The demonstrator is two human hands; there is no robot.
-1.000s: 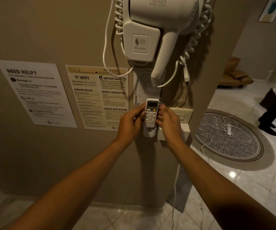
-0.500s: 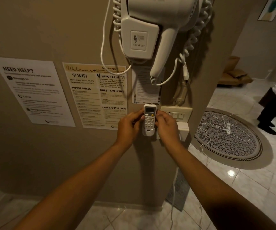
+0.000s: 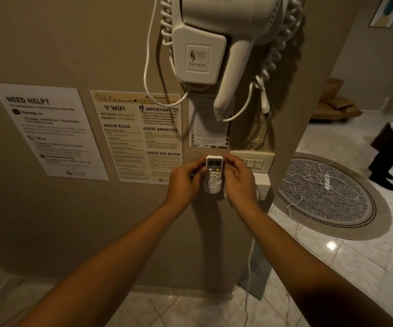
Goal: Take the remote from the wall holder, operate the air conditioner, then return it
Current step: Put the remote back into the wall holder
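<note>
While the remote [image 3: 214,170] sits with its lower half in the wall holder [image 3: 212,188], both hands pinch its upper edges: the left hand [image 3: 184,181] from one side, the right hand [image 3: 240,178] from the other, fingers [image 3: 229,158] pressed against the casing. Judging by that seating, either the take-out has barely begun or the return is nearly finished; these pictures alone cannot settle which. Above the remote hangs a hair dryer [image 3: 221,41] with its coiled cord [image 3: 282,48], clear of the lift path. Just beside the remote sits a switch plate [image 3: 254,161]; notices [image 3: 138,135] lie on its other side.
</note>
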